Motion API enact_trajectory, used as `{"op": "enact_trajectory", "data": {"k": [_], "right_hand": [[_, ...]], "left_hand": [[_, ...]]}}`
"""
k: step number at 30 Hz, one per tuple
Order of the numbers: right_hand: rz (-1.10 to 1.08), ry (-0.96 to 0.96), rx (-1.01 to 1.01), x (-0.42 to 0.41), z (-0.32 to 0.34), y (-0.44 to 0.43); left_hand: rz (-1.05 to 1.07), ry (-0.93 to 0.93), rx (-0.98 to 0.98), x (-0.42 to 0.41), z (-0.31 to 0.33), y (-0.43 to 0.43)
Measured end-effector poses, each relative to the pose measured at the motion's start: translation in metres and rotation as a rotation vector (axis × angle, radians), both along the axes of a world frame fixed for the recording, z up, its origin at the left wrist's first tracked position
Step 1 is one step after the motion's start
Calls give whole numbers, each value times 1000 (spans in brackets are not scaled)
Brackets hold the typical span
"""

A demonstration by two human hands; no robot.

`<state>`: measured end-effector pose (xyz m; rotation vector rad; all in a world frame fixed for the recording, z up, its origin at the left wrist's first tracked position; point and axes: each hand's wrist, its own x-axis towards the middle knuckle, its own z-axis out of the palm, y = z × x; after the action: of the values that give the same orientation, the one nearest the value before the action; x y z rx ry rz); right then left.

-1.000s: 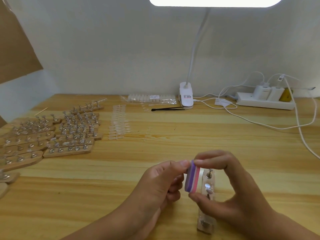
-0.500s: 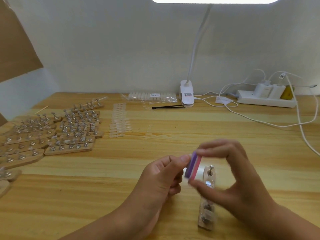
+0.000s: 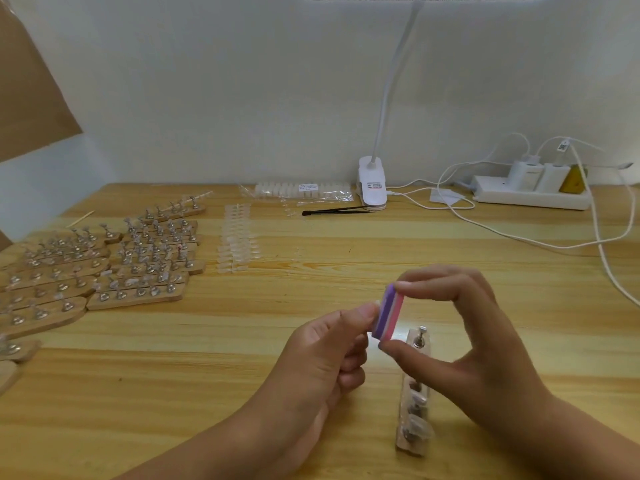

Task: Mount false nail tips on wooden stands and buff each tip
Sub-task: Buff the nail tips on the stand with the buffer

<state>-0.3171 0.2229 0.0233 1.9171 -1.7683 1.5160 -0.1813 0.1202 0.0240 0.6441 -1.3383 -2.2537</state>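
My right hand (image 3: 460, 344) pinches a small purple-and-pink buffer block (image 3: 388, 317) between forefinger and thumb, held above the table. My left hand (image 3: 325, 362) pinches something small, pale and mostly hidden against the block's purple face; it looks like a nail tip (image 3: 375, 304). Under my hands lies a wooden stand (image 3: 415, 393) with metal pegs, pointing away from me; some pegs carry clear tips, the far peg is bare.
Many wooden stands (image 3: 138, 268) with pegs crowd the left of the table. Rows of loose clear tips (image 3: 237, 242) lie beside them. At the back stand a bag of tips (image 3: 301, 191), black tweezers (image 3: 336, 210), a clip lamp (image 3: 372, 185), a power strip (image 3: 530, 194) and trailing cables.
Both hands with the buffer block have risen a little and shifted away from me. The stand's far peg now shows below the block.
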Motion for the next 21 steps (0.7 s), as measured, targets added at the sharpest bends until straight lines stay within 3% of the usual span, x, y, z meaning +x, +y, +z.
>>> {"op": "enact_trajectory", "data": {"k": [21], "right_hand": [[-28, -8, -7, -2, 3, -2]], "left_hand": [[30, 4, 82, -1, 0, 1]]}}
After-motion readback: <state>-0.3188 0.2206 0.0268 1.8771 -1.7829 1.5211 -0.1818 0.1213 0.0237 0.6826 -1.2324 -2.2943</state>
